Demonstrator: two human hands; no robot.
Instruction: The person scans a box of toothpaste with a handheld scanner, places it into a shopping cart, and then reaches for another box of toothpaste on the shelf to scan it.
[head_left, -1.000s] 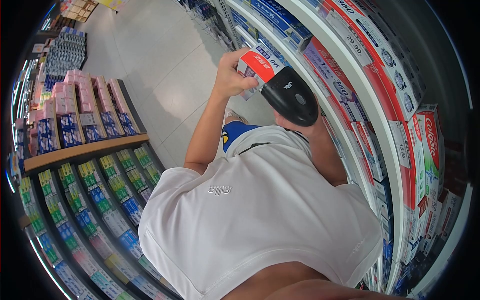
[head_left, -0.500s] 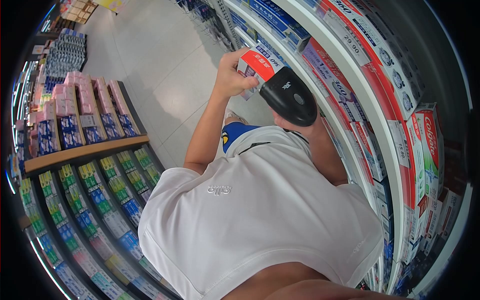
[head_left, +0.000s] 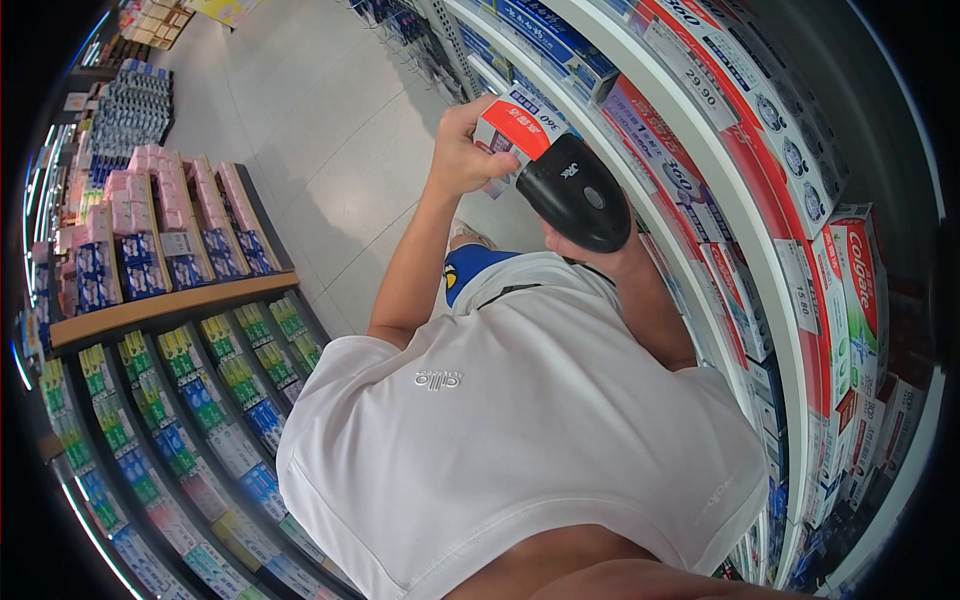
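Observation:
My left hand (head_left: pixel 467 152) grips a red, white and purple toothpaste box (head_left: pixel 522 124) at its left end, thumb across the near side. The box is held up in front of the shelves. Wrapped round the underside of a black handheld barcode scanner (head_left: pixel 580 195) is my right hand (head_left: pixel 583 250), its fingers mostly hidden beneath the scanner. The scanner's front end overlaps the lower right part of the box in the head view.
White shelves (head_left: pixel 722 170) curve close along my right, stacked with boxed toothpaste (head_left: pixel 858 280) and price tags. To the left stands a display rack (head_left: pixel 170 300) with packaged goods in rows. Tiled floor (head_left: pixel 330 130) runs between them.
The scanner has shifted very slightly to the left and down against the box. Both hands keep their hold, and little else differs.

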